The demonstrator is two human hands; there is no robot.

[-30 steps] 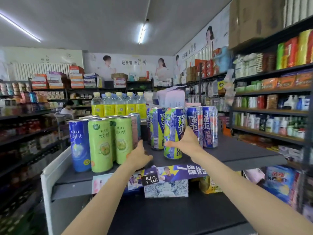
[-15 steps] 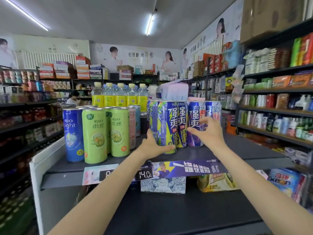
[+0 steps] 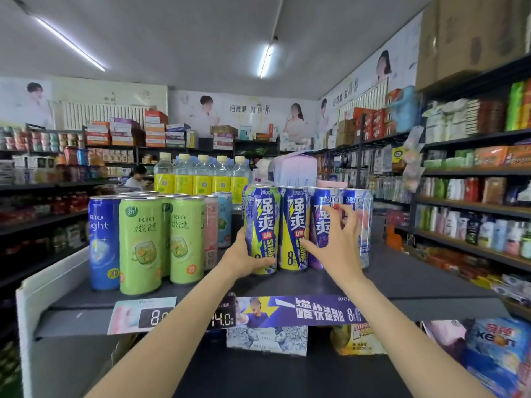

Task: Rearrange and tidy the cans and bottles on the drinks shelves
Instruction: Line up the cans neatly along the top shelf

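Top drinks shelf (image 3: pixel 402 282), seen from the wearer's head. At the centre stands a row of tall upright cans, side by side and touching. The left hand (image 3: pixel 244 258) grips the lower part of the green-and-blue can (image 3: pixel 263 222) at the row's 9 o'clock end, thumb across its front near the base, fingers wrapped behind. Just at 3 o'clock of it stands the yellow-and-blue can (image 3: pixel 294 225), then the purple can (image 3: pixel 321 216) and a pale white-and-blue can (image 3: pixel 360 222). The right hand (image 3: pixel 337 245) is spread, fingers apart and slightly bent, in front of the purple can; its fingertips lie against or just short of the can fronts, and which cannot be told. It clamps nothing.

Toward 9 o'clock, apart from this row, stands a second group: a blue can (image 3: pixel 104 242) and two light green cans (image 3: pixel 140 244) (image 3: pixel 186 239), with pink and pale cans behind. At 12 o'clock, behind both groups, stands a row of yellow-labelled bottles (image 3: pixel 202 176). Price tags (image 3: pixel 155 315) and a purple banner strip (image 3: pixel 313 311) hang along the shelf's front edge at 6 o'clock.
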